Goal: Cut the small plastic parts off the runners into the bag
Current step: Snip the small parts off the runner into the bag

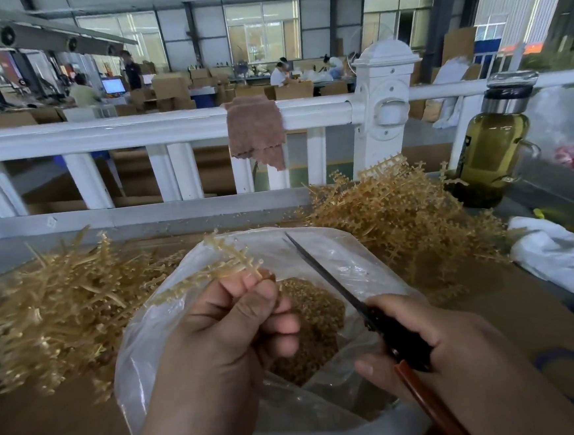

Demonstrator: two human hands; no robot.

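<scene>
Your left hand [225, 328], fingers curled, pinches the near end of a pale tan branched plastic runner [228, 256] between thumb and fingertips. Its main stem rises away from you and to the left, with a second stem trailing left, all above the open mouth of the clear plastic bag [350, 257]. Your right hand [440, 346] is clenched round the black-and-reddish handle of a slim dark-bladed knife [321, 273]. The blade also points away and to the left, nearly parallel to the main stem. It lies to the right of the runner and clear of it, with bag showing between them. The right hand must therefore carry the edge leftward across that gap to meet the small parts on the stem. The heap of small brown cut parts [314, 318] lies in the bag directly under the runner, so severed pieces should drop in. Bare-looking tan runners [52, 304] lie heaped left of the bag. Bushier tan runners [398, 215] are heaped to its right.
</scene>
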